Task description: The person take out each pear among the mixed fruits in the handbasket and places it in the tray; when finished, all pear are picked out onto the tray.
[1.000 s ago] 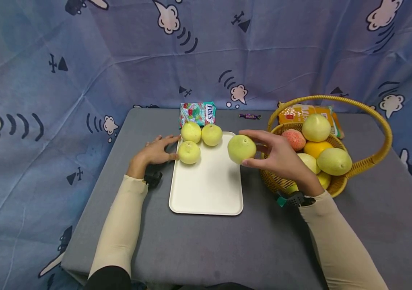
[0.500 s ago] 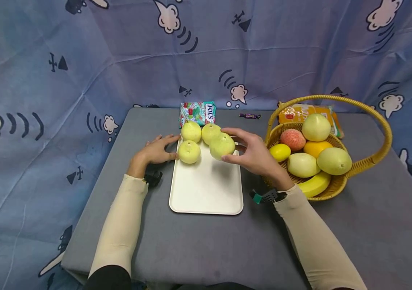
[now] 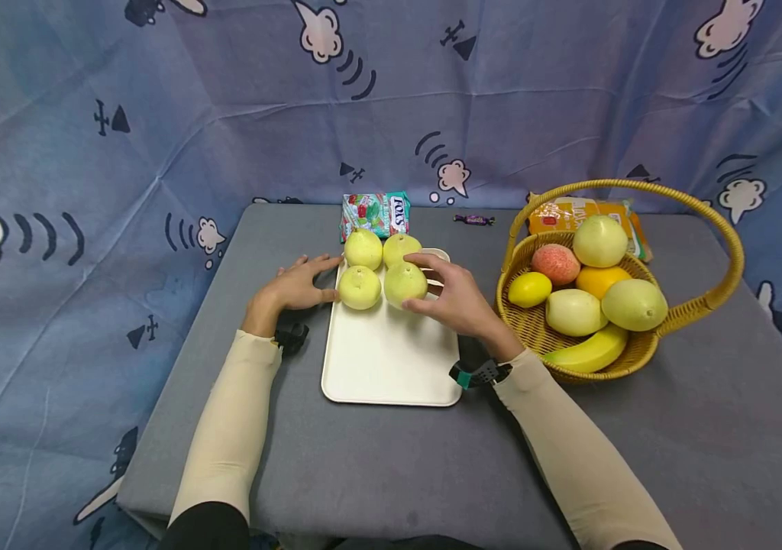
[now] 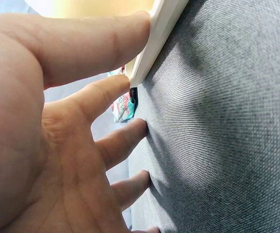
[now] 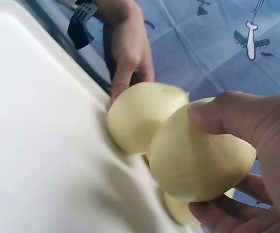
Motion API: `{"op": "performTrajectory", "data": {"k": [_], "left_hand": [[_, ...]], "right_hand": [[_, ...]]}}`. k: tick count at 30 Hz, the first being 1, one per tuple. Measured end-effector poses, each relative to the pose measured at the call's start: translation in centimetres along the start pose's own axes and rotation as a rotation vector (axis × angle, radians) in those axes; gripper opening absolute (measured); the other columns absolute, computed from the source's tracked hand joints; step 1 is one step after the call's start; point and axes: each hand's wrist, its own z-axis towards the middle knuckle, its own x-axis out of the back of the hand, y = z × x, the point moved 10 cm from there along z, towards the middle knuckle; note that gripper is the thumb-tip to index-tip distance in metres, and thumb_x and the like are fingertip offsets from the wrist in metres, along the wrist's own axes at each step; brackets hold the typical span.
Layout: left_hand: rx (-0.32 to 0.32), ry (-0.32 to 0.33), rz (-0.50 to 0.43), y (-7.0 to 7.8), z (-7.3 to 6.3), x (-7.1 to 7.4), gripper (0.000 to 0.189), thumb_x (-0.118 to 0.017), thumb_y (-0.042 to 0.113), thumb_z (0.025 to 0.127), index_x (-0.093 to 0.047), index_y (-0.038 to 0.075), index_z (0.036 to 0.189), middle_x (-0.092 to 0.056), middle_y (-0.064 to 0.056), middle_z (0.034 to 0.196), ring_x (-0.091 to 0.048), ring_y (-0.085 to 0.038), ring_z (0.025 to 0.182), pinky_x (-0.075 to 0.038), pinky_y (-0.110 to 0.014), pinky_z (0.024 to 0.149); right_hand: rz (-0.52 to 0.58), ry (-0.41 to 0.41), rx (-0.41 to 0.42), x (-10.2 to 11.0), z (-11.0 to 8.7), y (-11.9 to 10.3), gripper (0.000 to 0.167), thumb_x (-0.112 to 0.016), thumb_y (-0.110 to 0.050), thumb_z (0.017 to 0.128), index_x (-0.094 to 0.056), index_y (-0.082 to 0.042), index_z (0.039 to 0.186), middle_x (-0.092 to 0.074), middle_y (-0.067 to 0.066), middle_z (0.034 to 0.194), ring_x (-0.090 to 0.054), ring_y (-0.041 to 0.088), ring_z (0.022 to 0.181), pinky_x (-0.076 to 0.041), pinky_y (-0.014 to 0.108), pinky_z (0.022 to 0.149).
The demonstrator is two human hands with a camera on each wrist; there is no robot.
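In the head view my right hand (image 3: pixel 456 300) holds a pale yellow-green round fruit, seemingly a pear (image 3: pixel 405 286), over the white tray (image 3: pixel 391 367). The right wrist view shows thumb and fingers around that pear (image 5: pixel 200 153), close beside another. Whether its underside meets the tray is hidden. Three similar pears, one of them the near-left pear (image 3: pixel 360 288), sit at the tray's far-left end. My left hand (image 3: pixel 299 286) rests at the tray's left side with fingers spread. Its thumb and forefinger touch the tray rim (image 4: pixel 152 48); other fingertips rest on the grey cloth (image 4: pixel 217 116).
Right of the tray stands a yellow wicker basket (image 3: pixel 518 336) with a tall handle, holding a banana (image 3: pixel 590 351), a lemon (image 3: pixel 530 289), a peach (image 3: pixel 556 264), an orange and more pears. A candy bag (image 3: pixel 375 215), a wrapped candy (image 3: pixel 474 221) and an orange packet (image 3: pixel 563 216) lie behind.
My right hand has carried the pear leftward from beside the basket and lowered it next to the other pears. The basket's fruit has come into fuller view. My left hand has stayed put.
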Motion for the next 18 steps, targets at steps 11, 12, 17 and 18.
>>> {"op": "performTrajectory", "data": {"k": [11,12,17,18], "left_hand": [[-0.002,-0.01,-0.016,-0.1,0.1,-0.1,0.083,-0.073,0.044,0.105,-0.032,0.027,0.175,-0.018,-0.014,0.184,0.0,-0.048,0.17,0.004,-0.081,0.129],[-0.002,-0.009,-0.016,-0.1,0.1,-0.1,0.083,-0.073,0.043,0.105,-0.032,0.027,0.175,-0.019,-0.013,0.184,0.001,-0.048,0.17,0.004,-0.081,0.129],[-0.004,-0.002,-0.014,0.0,0.1,0.0,0.083,-0.074,0.042,0.104,-0.032,0.028,0.175,-0.019,-0.013,0.184,0.001,-0.048,0.17,0.004,-0.081,0.129],[-0.004,-0.002,-0.013,0.0,0.1,0.0,0.083,-0.074,0.042,0.105,-0.032,0.028,0.175,-0.019,-0.013,0.184,0.0,-0.048,0.17,0.004,-0.081,0.129]], "right_hand": [[0.049,0.027,-0.041,-1.8,0.4,3.4,0.074,-0.092,-0.004,0.087,-0.062,-0.007,0.154,-0.061,0.016,0.157,-0.067,0.037,0.138,-0.059,0.04,0.109],[0.045,0.033,-0.039,-1.9,0.4,3.3,0.074,-0.093,-0.004,0.087,-0.062,-0.008,0.154,-0.061,0.016,0.157,-0.067,0.036,0.138,-0.059,0.039,0.109],[-0.023,0.053,-0.034,-1.9,0.4,2.7,0.075,-0.094,-0.009,0.087,-0.061,-0.007,0.154,-0.062,0.015,0.155,-0.065,0.034,0.14,-0.06,0.04,0.108],[-0.047,0.052,-0.032,-1.9,0.3,2.5,0.076,-0.095,-0.011,0.087,-0.061,-0.007,0.155,-0.062,0.016,0.156,-0.064,0.033,0.141,-0.06,0.041,0.109]]}}
